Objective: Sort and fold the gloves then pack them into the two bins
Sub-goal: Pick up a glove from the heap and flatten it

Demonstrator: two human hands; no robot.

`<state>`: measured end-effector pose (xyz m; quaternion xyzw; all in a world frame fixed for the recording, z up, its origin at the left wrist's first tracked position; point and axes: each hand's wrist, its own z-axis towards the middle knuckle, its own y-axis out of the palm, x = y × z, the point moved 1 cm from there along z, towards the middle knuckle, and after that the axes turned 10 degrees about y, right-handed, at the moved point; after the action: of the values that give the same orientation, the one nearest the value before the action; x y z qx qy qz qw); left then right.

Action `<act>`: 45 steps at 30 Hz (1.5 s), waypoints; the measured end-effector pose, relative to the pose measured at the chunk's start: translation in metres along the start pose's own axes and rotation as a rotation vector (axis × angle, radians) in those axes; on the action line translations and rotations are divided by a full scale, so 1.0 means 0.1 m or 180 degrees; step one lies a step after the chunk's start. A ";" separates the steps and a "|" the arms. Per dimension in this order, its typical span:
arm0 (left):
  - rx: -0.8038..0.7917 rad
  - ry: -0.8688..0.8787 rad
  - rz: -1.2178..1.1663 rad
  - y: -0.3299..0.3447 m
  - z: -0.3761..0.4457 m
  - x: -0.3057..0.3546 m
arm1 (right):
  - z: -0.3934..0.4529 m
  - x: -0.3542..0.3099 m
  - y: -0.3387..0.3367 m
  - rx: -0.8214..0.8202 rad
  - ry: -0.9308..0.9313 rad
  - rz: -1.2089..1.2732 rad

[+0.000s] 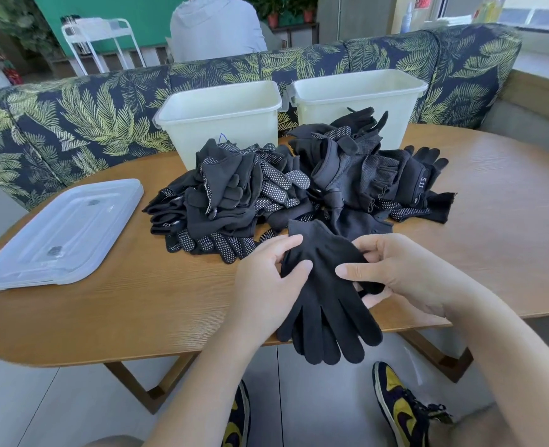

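Glove pile (299, 185) fronts bins (218, 117); lid (60, 233) leftward.

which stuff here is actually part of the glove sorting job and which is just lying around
Part of the job:
- plain black glove, held by left hand and right hand
- glove pile
- left bin
- right bin

Just lying about:
- clear lid on the table
- leaf-print sofa
- white rack
- potted plants
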<state>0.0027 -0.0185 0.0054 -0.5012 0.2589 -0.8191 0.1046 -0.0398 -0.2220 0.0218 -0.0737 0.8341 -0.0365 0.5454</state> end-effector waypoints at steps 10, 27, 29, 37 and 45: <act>-0.0252 0.0026 0.0718 -0.01 0.08 -0.13 | 0.14 -0.17 -0.08 0.1804 -0.1089 -0.2185; -0.0331 0.0185 0.0450 0.02 0.33 -0.25 | 0.56 -0.18 0.20 0.1391 -0.0434 -0.2497; -0.0316 0.0090 0.0389 0.02 0.31 -0.23 | 0.59 -0.16 0.18 0.1346 -0.0420 -0.2146; 0.0213 -0.0408 -0.0647 0.06 0.26 -0.22 | 0.52 -0.12 0.18 0.1255 -0.0873 -0.0926; 0.0636 -0.0391 -0.1833 -0.04 0.28 0.06 | 0.20 -0.22 0.12 0.0937 -0.1472 0.0123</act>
<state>0.0245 -0.0264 0.0227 -0.5897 0.0176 -0.8046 -0.0676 -0.0140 -0.2059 0.0320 0.0159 0.6744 -0.1292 0.7268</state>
